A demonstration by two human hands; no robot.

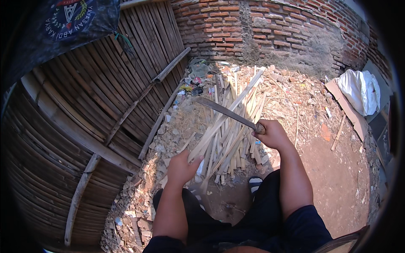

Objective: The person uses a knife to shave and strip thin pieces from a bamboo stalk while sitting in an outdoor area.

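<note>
My left hand point(183, 169) is closed around the near end of a long pale wooden or bamboo strip point(248, 90), which slants away to the upper right. In my right hand point(273, 134) is a machete point(230, 114), gripped by its short brown handle. Its dark blade points to the upper left and crosses over the strip; whether blade and strip touch, I cannot tell. Beneath both lies a loose pile of similar strips point(230, 162) on the ground, in front of my feet.
A bamboo-slat wall point(139, 55) with poles rises on the left, with a dark printed banner point(84, 21) above. A brick wall point(287, 29) stands at the back. Rubble and litter point(145, 185) cover the ground. A white sack point(360, 90) lies on cardboard point(348, 111) at right.
</note>
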